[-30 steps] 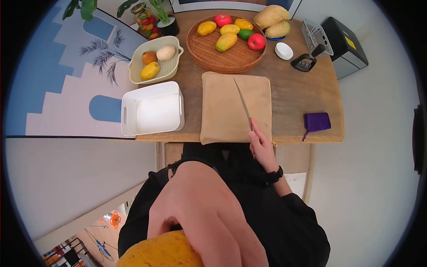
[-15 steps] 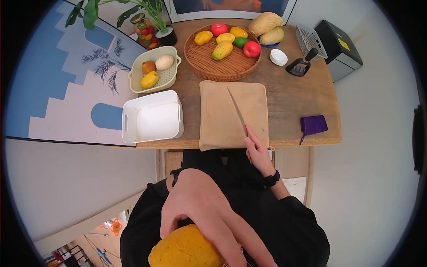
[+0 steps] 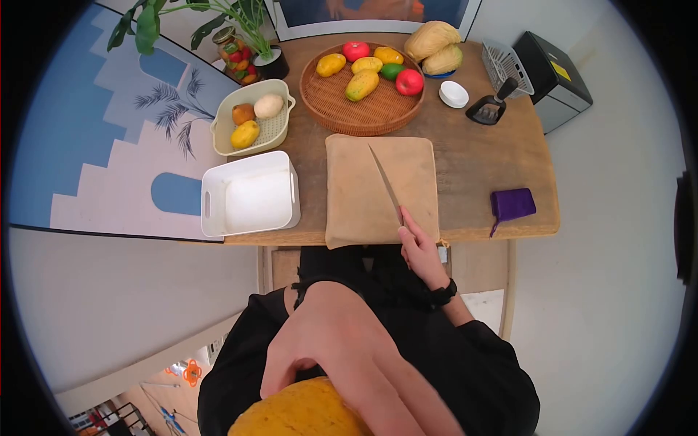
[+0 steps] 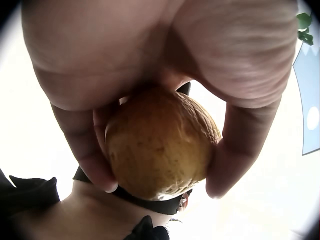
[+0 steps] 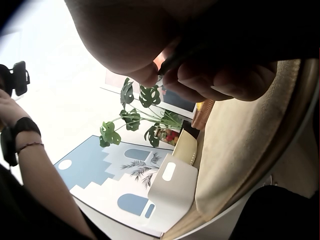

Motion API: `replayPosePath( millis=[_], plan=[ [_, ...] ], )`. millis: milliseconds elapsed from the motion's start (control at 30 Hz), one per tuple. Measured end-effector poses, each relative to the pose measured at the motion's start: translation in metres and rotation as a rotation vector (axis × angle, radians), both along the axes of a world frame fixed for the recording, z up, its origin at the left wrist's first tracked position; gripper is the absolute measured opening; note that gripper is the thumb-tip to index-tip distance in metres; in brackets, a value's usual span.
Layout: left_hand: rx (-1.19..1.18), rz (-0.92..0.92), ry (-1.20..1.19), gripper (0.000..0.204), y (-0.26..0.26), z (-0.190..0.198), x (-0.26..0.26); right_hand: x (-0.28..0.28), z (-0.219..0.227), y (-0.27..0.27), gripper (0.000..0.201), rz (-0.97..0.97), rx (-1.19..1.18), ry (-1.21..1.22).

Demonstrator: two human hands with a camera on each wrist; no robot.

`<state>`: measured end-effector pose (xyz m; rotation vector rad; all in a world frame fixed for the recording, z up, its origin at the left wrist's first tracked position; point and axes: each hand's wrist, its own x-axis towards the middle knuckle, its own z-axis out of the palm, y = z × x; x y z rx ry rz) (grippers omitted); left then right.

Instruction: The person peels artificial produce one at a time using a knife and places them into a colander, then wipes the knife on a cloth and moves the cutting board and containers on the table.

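Close below the head camera, my left hand (image 3: 338, 338) grips a yellow, wrinkled mango (image 3: 298, 413). In the left wrist view, thumb and fingers stand on both sides of the mango (image 4: 157, 150), near the person's neck and black collar. My right hand (image 3: 422, 252) holds a long knife (image 3: 384, 182) by its handle, which the fingers mostly hide. The blade points away from the body, over the tan cloth-like mat (image 3: 352, 192) at the table's front edge. Only the curled fingers of the right hand (image 5: 220, 80) show in the right wrist view, dark against the light.
Behind the mat stands a round wicker tray (image 3: 342, 116) of several fruits. To the left are a white bin (image 3: 258, 200) and a pale basket (image 3: 276, 134) with three items. A purple pouch (image 3: 512, 204), a white bowl (image 3: 454, 94) and a black-handled tool (image 3: 487, 110) lie right.
The head view has tilted, so the table sits slightly lower in it. My left hand with the mango has shifted a little right in view. The right hand keeps its hold on the knife.
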<state>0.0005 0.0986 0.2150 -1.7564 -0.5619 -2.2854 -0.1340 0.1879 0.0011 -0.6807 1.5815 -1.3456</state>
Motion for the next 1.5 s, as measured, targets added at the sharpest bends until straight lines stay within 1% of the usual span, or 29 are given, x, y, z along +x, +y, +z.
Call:
replayPosePath(
  millis=[167, 267, 367, 500, 600, 667, 700, 767, 800, 867, 900, 933, 967, 1000, 1033, 1067, 1100, 1167, 1200, 1233, 1267, 1300, 1367, 1400, 1433, 1467, 1500],
  plan=[
    [-0.054, 0.048, 0.098, 0.062, -0.005, 0.012, -0.013, -0.001, 0.0, 0.0, 0.054, 0.018, 0.003, 0.071],
    [-0.084, 0.111, 0.132, 0.068, -0.01, 0.018, -0.01, -0.001, 0.002, -0.001, 0.054, 0.002, 0.002, 0.02],
    [-0.118, 0.17, 0.177, 0.074, -0.015, 0.024, -0.011, -0.001, -0.001, -0.001, 0.054, 0.031, -0.002, 0.005],
    [-0.152, 0.202, 0.248, 0.08, -0.019, 0.028, -0.02, 0.0, 0.004, -0.001, 0.054, 0.042, 0.03, 0.022],
    [-0.466, 0.065, 0.241, 0.076, -0.023, 0.021, -0.024, 0.001, 0.002, 0.0, 0.054, 0.044, 0.016, 0.046],
    [-0.689, -0.02, 0.225, 0.074, -0.026, 0.02, -0.024, 0.0, 0.005, -0.003, 0.053, 0.047, 0.033, 0.003],
    [-0.697, -0.019, 0.222, 0.074, -0.024, 0.022, -0.023, 0.0, 0.005, -0.003, 0.053, 0.05, 0.025, 0.002],
    [-0.192, -0.152, 0.02, 0.042, -0.014, 0.027, -0.021, -0.001, 0.006, -0.003, 0.054, 0.064, 0.039, -0.013],
    [-0.193, -0.151, 0.02, 0.042, -0.013, 0.021, -0.019, 0.0, 0.007, -0.003, 0.054, 0.065, 0.038, -0.013],
    [-0.036, -0.097, -0.117, 0.074, -0.016, -0.003, -0.016, 0.0, 0.012, -0.003, 0.054, 0.018, 0.042, -0.059],
    [-0.017, -0.085, -0.247, 0.056, -0.026, -0.011, -0.01, -0.001, 0.003, -0.001, 0.054, 0.014, 0.039, -0.054],
    [0.002, -0.072, -0.378, 0.039, -0.036, -0.02, -0.007, -0.002, -0.013, 0.001, 0.054, 0.001, -0.03, -0.055],
    [0.016, 0.014, -0.391, 0.064, -0.043, -0.036, -0.013, -0.001, -0.007, -0.002, 0.054, -0.01, -0.1, -0.055],
    [0.031, 0.102, -0.404, 0.091, -0.051, -0.054, -0.019, -0.005, 0.001, -0.002, 0.054, 0.009, -0.089, 0.012],
    [-0.045, 0.256, -0.561, 0.086, -0.065, -0.07, -0.017, -0.007, 0.004, -0.001, 0.054, 0.008, -0.093, 0.014],
    [-0.121, 0.413, -0.718, 0.08, -0.079, -0.088, -0.01, -0.009, 0.004, 0.002, 0.054, -0.002, -0.018, -0.011],
    [-0.121, 0.415, -0.718, 0.08, -0.086, -0.114, -0.004, -0.01, 0.006, 0.004, 0.055, -0.011, 0.059, -0.036],
    [-0.063, 0.42, -1.139, 0.082, -0.095, -0.171, 0.005, -0.012, 0.011, 0.002, 0.055, -0.018, 0.067, -0.059],
    [-0.061, 0.422, -1.142, 0.082, -0.096, -0.192, 0.008, -0.015, 0.007, 0.002, 0.055, -0.036, 0.042, -0.052],
    [-0.024, 0.41, -1.236, 0.074, -0.095, -0.21, 0.012, -0.016, 0.004, 0.003, 0.055, -0.053, 0.018, -0.045],
    [0.015, 0.396, -1.33, 0.067, -0.095, -0.22, 0.014, -0.018, 0.006, 0.001, 0.055, -0.051, 0.02, -0.049],
    [0.017, 0.396, -1.335, 0.067, -0.096, -0.231, 0.015, -0.02, 0.01, 0.0, 0.055, -0.06, 0.035, -0.056],
    [0.166, 0.385, -1.477, 0.054, -0.094, -0.239, 0.014, -0.019, 0.007, 0.0, 0.055, -0.066, 0.055, -0.068],
    [0.169, 0.387, -1.478, 0.054, -0.094, -0.242, 0.012, -0.018, -0.001, -0.001, 0.055, -0.071, -0.009, -0.022],
    [0.118, 0.433, -1.586, 0.051, -0.094, -0.238, 0.01, -0.018, -0.002, -0.003, 0.054, -0.074, -0.074, 0.024],
    [0.065, 0.479, -1.694, 0.049, -0.093, -0.235, 0.008, -0.017, -0.002, -0.004, 0.054, -0.07, -0.075, 0.023],
    [0.065, 0.483, -1.694, 0.049, -0.092, -0.23, 0.006, -0.015, -0.002, -0.005, 0.054, -0.032, -0.094, 0.104]
  ],
)
